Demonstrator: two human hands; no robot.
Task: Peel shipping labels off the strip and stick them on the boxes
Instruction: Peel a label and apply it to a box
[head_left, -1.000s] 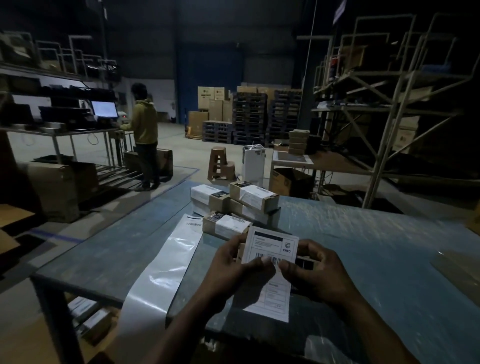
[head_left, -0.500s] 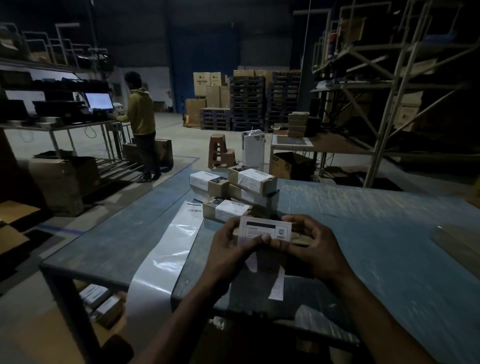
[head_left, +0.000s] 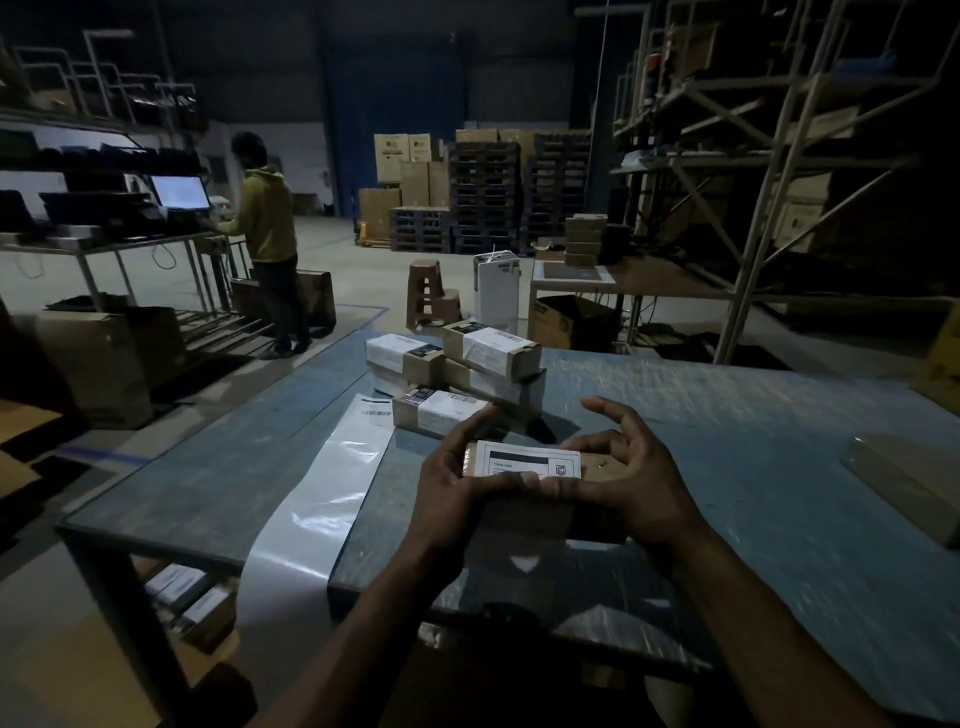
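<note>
- Head view: left hand (head_left: 457, 493) grips the near-left end of a small cardboard box (head_left: 524, 514), thumb pressing the label (head_left: 535, 462) over the near top edge.
- Right hand (head_left: 623, 483) cups the right end loosely, fingers spread and curled, thumb meeting the left thumb.
- Box lies between both hands, long axis left to right; the white, matte label wraps its top.
- Glossy backing strip (head_left: 317, 514) runs near-to-far just left, draping off the surface (head_left: 779, 467).
- Labelled boxes (head_left: 457, 374) are stacked just beyond.
</note>
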